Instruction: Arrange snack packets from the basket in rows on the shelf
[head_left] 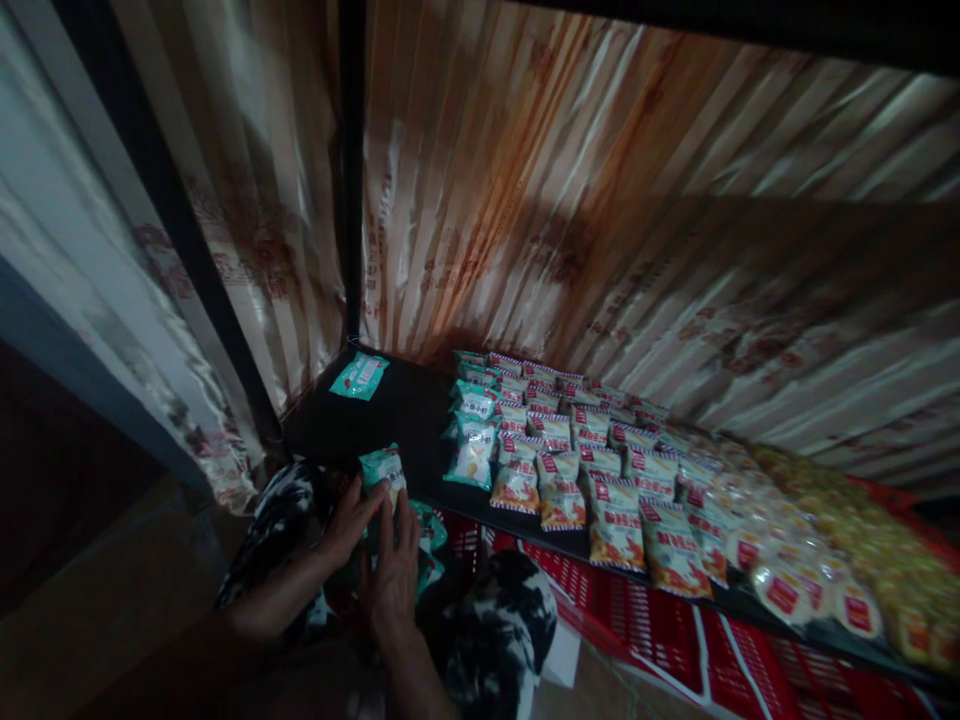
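A teal-and-white snack bag [383, 464] is upright between my two hands, above the front edge of the black shelf [412, 410]. My left hand [349, 522] grips its left side. The fingers of my right hand [395, 560] press against its lower front, partly covering it. Beneath my hands, more teal bags [431, 545] show between my knees, mostly hidden. Similar teal bags [472, 448] stand in a column on the shelf, to the right of my hands. One teal bag [360, 376] lies flat in the back left corner.
Rows of red-and-white snack bags [616, 520] fill the middle of the shelf. Round clear-wrapped packs [780, 590] and yellowish packs [877, 540] continue to the right. Red plastic baskets [660, 625] sit below the front edge. Patterned curtains [510, 200] and dark posts [351, 170] enclose the back and left.
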